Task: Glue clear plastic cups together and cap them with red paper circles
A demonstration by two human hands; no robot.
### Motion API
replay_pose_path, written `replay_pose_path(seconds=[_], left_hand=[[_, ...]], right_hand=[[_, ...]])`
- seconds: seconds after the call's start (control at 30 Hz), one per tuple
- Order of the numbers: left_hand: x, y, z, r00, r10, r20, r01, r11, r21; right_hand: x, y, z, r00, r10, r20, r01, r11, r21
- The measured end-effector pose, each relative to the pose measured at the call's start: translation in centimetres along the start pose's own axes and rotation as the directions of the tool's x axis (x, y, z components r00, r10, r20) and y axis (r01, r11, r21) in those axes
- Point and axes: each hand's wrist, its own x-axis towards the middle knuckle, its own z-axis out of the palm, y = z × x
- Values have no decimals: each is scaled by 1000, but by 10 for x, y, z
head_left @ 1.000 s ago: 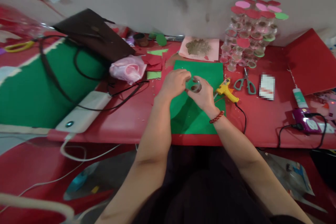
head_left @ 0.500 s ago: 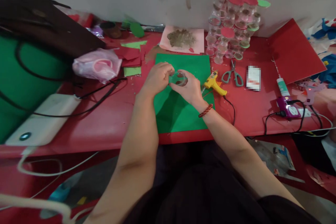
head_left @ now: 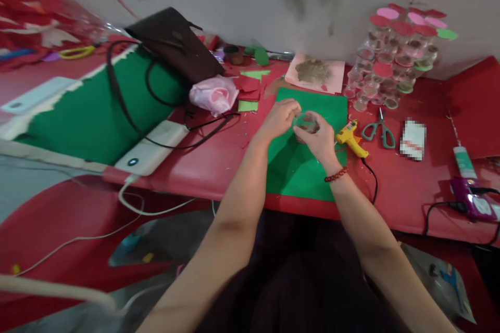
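My right hand (head_left: pixel 321 138) is wrapped around a small clear plastic cup (head_left: pixel 304 126), thumb in front and fingers behind. The cup is held above a green sheet (head_left: pixel 300 177) on the red table. My left hand (head_left: pixel 280 117) is at the cup's left rim with its fingers curled together; what they pinch is hidden. Just right of the sheet lies a yellow glue gun (head_left: pixel 352 139). Grey-handled scissors (head_left: pixel 378 127) lie beyond it. At the back right stands a stack of similar clear cups (head_left: pixel 390 73) with red, pink and green discs.
A pink paper (head_left: pixel 338 70) carrying a brown heap lies behind the sheet. Left of it are red and green paper pieces (head_left: pixel 248 105), a pink plastic bag (head_left: pixel 214 94), a dark bag (head_left: pixel 175 41) and a white power bank (head_left: pixel 154 148). A purple socket block (head_left: pixel 472 197) sits right.
The view has swung left, so the table appears shifted right and more of its left side shows. My right hand keeps the cup; my left fingers stay curled by its rim.
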Motion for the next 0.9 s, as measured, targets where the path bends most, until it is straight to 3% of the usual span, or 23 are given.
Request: replay_pose_path(seconds=[0.17,0.3,0.47,0.6,0.73,0.9], left_hand=[[0,0,-4,998,-28,-60,28,1000,-5],[-1,2,-14,978,-144,-150,126,985,-121],[-2,10,-15,953,-288,-93,232,892,-389],[-4,16,-15,947,-322,-13,279,839,-467],[-9,22,-24,950,-301,86,307,841,-445],[-10,22,-29,966,-253,50,257,928,-269]], right_hand=[[-6,-3,0,1000,-30,1,30,1000,5],[-12,-7,1,997,-70,19,71,997,-23],[-12,-6,1,995,-96,-18,95,995,-41],[-10,-3,1,995,-95,-28,94,995,-44],[-10,-3,0,994,-101,-34,100,994,-36],[-13,-7,1,995,-93,-24,92,994,-51]])
